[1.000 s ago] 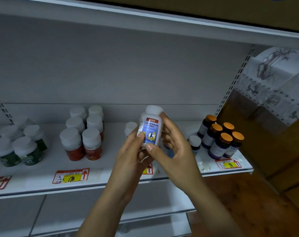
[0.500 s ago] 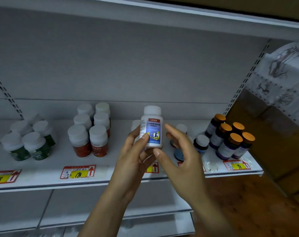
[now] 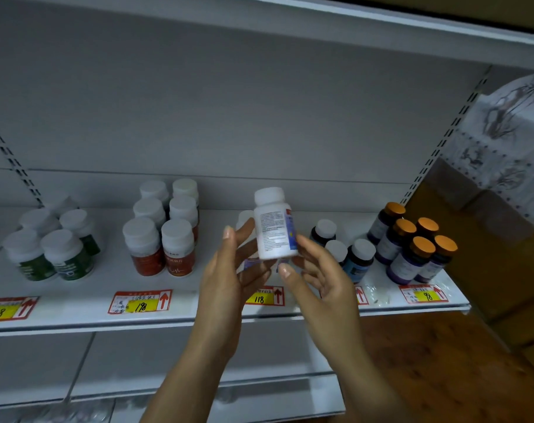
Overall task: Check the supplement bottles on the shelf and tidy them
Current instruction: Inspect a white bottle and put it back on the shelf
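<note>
Turned since a moment ago, the white plastic supplement bottle (image 3: 273,227) shows its fine-print side instead of the blue front label, so checking is judged under way and replacing not yet begun. It is held upright in the air, in front of the white metal shelf (image 3: 198,312).

At the left, green-labelled white-capped bottles (image 3: 55,248) and red-labelled white-capped bottles (image 3: 165,236) are clustered back from the shelf lip. By the left hand (image 3: 226,279) the held bottle is cradled from behind with curled fingers, thumb lifted off; by the right hand (image 3: 323,279) its lower right side is pinched. Bare shelf behind the hands is judged free for setting down. Dark white-capped bottles (image 3: 357,257) and orange-capped purple bottles (image 3: 412,248) are crowded near the right end.
</note>
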The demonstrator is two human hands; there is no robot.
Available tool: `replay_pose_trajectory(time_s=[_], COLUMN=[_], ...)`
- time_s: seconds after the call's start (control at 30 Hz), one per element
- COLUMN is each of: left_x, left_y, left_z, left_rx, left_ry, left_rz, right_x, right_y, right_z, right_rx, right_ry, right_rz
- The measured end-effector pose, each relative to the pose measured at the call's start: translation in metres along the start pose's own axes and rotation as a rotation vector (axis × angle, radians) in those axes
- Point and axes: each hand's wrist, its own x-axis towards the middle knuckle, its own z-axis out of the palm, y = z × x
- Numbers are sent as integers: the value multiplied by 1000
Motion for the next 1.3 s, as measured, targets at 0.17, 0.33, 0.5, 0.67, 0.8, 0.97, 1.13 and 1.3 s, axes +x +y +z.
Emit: replay_pose_trajectory(time_s=[0.17, 0.33, 0.5, 0.67, 0.8, 0.97, 1.13, 1.3], left_x=[-9, -16, -8, -2, -3, -8, -2, 8], left_y=[-6, -12, -8, -3, 1, 4, 12, 24], left_z=[8, 9, 3, -3, -2, 7, 10, 3], left_rx=[297, 318, 218, 247, 231, 155, -33, -50], left_ry=[25, 25, 127, 140, 146, 64, 4, -19], left_rz=[288, 369, 373, 354, 346, 273, 96, 95], right_x=[10, 21, 28, 27, 25, 25, 24, 17], right_y=[-7, -5, -10, -15, -7, 8, 13, 15], right_z=[6, 6, -1, 2, 12, 19, 21, 27], right_rx=[253, 354, 705, 852, 546, -226, -535, -667], right_ry=[34, 65, -39, -137, 27, 338, 367, 297], right_rz=[185, 308, 513, 595, 338, -335, -632, -783])
